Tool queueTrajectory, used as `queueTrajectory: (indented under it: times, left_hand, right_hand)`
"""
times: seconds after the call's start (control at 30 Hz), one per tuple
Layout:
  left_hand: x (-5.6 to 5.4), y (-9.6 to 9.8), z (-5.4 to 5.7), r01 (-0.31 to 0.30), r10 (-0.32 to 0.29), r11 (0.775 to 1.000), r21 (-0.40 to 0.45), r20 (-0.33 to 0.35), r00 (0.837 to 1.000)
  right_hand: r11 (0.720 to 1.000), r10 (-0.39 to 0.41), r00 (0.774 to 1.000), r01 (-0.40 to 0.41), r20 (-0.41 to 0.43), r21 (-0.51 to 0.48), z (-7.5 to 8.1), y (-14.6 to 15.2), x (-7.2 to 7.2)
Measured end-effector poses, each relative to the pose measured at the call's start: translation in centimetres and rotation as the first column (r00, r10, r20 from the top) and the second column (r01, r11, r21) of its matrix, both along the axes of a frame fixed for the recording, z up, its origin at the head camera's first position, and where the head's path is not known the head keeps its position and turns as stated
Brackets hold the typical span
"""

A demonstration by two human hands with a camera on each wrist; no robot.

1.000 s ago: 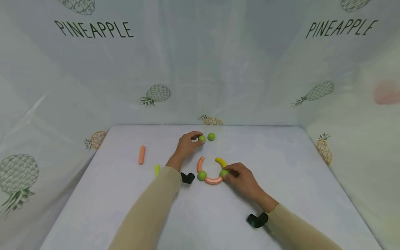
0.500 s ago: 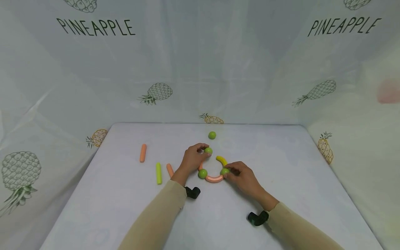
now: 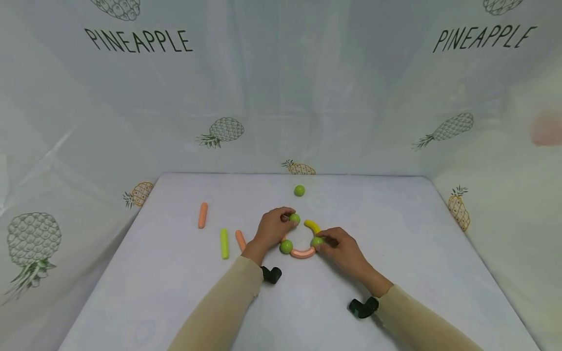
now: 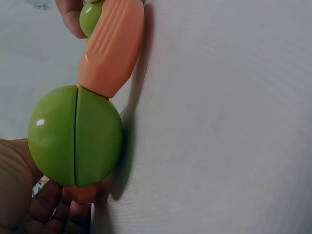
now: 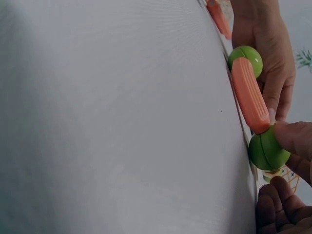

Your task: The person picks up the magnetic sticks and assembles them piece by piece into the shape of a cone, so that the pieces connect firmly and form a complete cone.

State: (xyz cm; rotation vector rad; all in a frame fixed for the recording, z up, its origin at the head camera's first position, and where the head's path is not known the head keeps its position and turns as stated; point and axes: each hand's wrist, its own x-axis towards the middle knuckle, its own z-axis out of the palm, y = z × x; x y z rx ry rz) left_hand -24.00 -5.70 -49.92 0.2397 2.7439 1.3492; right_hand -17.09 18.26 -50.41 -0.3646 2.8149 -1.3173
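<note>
Left grip (image 3: 274, 228) has moved its pinched green ball (image 3: 295, 219) away from the surface's (image 3: 382, 209) far edge; right grip (image 3: 344, 249) pinches another ball (image 3: 316, 242).

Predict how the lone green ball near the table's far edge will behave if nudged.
The lone green ball would probably roll: it looks round, with nothing visible bracing it. Its surface may be slippery: the seamed green ball in the left wrist view shines. It is likely stiff: the pinched ball in the left hand shows no dent.
</note>
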Motion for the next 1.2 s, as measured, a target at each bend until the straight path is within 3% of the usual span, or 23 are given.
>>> queueTrajectory:
  times: [0.17, 0.33, 0.5, 0.77, 0.93, 1.2]
  left_hand:
    - [0.1, 0.1, -0.3, 0.011, -0.011, 1.0, -0.005, -0.016, 1.0]
    - [0.2, 0.2, -0.5, 0.034, -0.035, 0.999, -0.023, -0.041, 0.999]
    - [0.2, 0.4, -0.5, 0.034, -0.036, 0.999, -0.036, -0.061, 0.997]
    - [0.3, 0.3, -0.4, 0.066, -0.067, 0.997, -0.026, -0.035, 0.997]
    - [0.3, 0.2, -0.3, 0.083, -0.083, 0.996, -0.018, -0.025, 0.996]
    - [0.3, 0.2, -0.4, 0.09, -0.09, 0.996, -0.017, -0.013, 0.996]
  right_hand:
    - [1.0, -0.002, 1.0, 0.002, 0.0, -0.009, 0.0, 0.0, 0.0]
    - [0.996, -0.079, 0.995, 0.081, 0.055, -0.023, 0.3, -0.5, -0.2]
    - [0.981, -0.189, 0.977, 0.192, 0.1, -0.024, 0.9, -1.6, -0.9]
    - [0.96, -0.279, 0.948, 0.28, 0.151, 0.017, 1.1, -2.8, -2.0]
    - [0.953, -0.299, 0.939, 0.302, 0.167, 0.008, 1.2, -3.0, -2.3]
    - [0.955, -0.293, 0.944, 0.296, 0.152, 0.006, 1.4, -3.1, -2.1]
